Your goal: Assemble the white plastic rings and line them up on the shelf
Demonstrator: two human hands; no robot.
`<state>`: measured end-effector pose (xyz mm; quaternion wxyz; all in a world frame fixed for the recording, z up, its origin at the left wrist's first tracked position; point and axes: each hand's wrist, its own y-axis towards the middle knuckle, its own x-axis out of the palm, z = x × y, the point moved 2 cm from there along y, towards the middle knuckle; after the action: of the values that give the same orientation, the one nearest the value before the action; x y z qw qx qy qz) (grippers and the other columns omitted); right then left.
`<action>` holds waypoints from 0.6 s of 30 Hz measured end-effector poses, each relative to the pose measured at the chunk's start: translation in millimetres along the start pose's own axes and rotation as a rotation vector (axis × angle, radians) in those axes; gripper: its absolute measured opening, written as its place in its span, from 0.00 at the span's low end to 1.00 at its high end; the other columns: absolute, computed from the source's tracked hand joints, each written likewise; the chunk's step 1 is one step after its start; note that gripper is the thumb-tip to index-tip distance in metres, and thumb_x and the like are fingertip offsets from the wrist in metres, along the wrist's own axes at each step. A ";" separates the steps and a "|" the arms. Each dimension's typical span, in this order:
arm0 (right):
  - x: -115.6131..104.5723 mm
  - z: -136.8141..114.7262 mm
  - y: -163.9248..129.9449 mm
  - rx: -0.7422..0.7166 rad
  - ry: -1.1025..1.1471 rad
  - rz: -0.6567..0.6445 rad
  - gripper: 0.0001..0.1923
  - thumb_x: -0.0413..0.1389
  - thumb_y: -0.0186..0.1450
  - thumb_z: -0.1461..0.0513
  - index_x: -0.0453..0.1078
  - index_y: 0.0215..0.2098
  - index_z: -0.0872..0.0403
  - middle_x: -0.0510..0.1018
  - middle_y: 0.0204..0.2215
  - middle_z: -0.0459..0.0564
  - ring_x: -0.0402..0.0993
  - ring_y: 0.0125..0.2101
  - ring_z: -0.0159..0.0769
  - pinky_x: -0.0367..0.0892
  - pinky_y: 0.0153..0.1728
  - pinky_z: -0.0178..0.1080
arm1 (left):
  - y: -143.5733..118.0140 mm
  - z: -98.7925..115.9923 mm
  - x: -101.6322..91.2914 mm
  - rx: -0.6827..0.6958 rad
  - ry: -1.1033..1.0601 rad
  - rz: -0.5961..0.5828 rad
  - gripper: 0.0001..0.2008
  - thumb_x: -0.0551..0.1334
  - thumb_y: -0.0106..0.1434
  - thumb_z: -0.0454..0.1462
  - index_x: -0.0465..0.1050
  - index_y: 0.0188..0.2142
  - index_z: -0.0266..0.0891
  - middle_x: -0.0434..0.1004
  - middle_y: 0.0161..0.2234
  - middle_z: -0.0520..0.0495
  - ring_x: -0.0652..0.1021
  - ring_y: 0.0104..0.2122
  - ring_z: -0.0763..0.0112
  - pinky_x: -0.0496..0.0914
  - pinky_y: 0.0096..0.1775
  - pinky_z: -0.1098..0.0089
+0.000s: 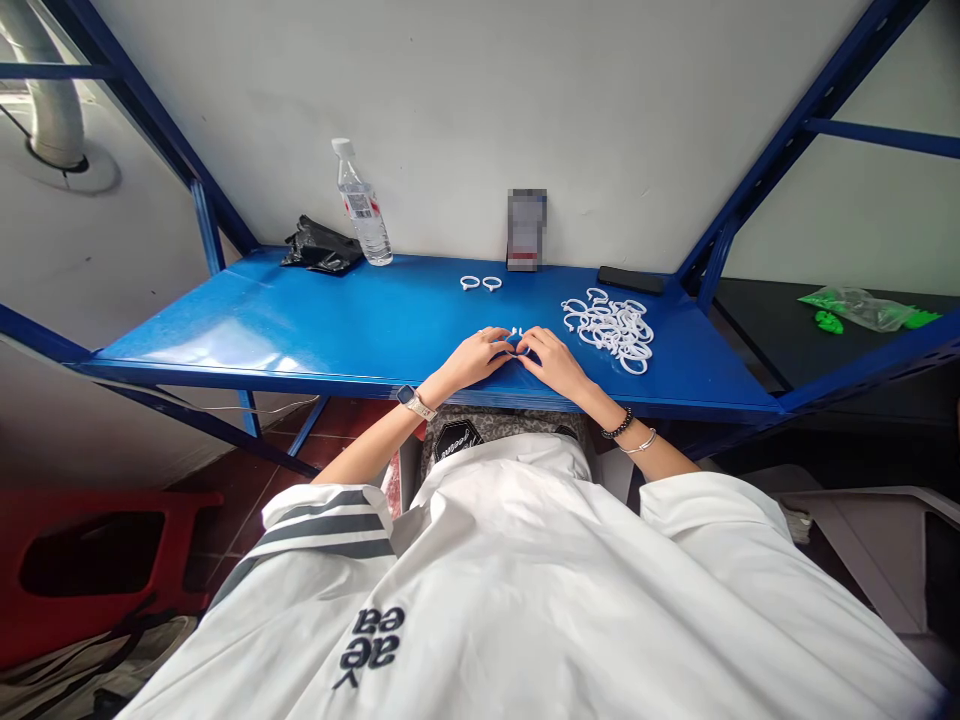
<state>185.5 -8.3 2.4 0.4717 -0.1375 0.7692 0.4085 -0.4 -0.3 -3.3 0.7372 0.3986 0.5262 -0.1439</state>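
My left hand [480, 355] and my right hand [551, 358] meet on the blue shelf [300, 325], fingertips together around a small white plastic ring [516, 333] that is mostly hidden between them. A heap of several white plastic rings [615, 328] lies just right of my right hand. Two separate white rings [481, 283] lie farther back, near the wall. A watch sits on my left wrist and bracelets on my right.
A clear water bottle [363, 207] and a crumpled black bag [322, 247] stand at the back left. A blurred upright card [526, 230] and a black flat object [630, 280] rest by the wall. Green plastic bags [862, 308] lie on the dark right shelf. A red stool [97, 560] is down left.
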 end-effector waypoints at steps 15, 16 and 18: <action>-2.4 -6.3 -0.5 0.008 0.015 -0.003 0.07 0.49 0.70 0.64 0.67 0.45 0.53 0.74 0.46 0.57 0.73 0.44 0.46 0.72 0.40 0.46 | -2.4 3.4 -4.6 0.021 0.074 0.044 0.11 0.55 0.71 0.36 0.77 0.41 0.38 0.72 0.53 0.38 0.78 0.47 0.60 0.74 0.45 0.64; -3.1 -7.2 -1.2 0.022 0.008 0.004 0.09 0.49 0.70 0.63 0.67 0.46 0.53 0.73 0.48 0.58 0.73 0.45 0.46 0.72 0.40 0.45 | -2.3 3.6 -4.7 0.021 0.082 0.039 0.12 0.55 0.71 0.36 0.78 0.41 0.38 0.72 0.53 0.38 0.78 0.47 0.60 0.74 0.45 0.64; -4.1 -9.5 -4.4 0.061 -0.028 0.028 0.11 0.49 0.70 0.63 0.67 0.49 0.54 0.70 0.52 0.61 0.73 0.48 0.47 0.72 0.42 0.46 | -2.3 4.3 -5.2 0.022 0.093 0.026 0.12 0.54 0.71 0.36 0.78 0.41 0.38 0.72 0.53 0.38 0.78 0.47 0.60 0.74 0.45 0.64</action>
<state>184.4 -18.9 5.7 0.4807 -0.1066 0.7764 0.3935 -1.0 -6.0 0.9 0.7095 0.4197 0.5530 -0.1212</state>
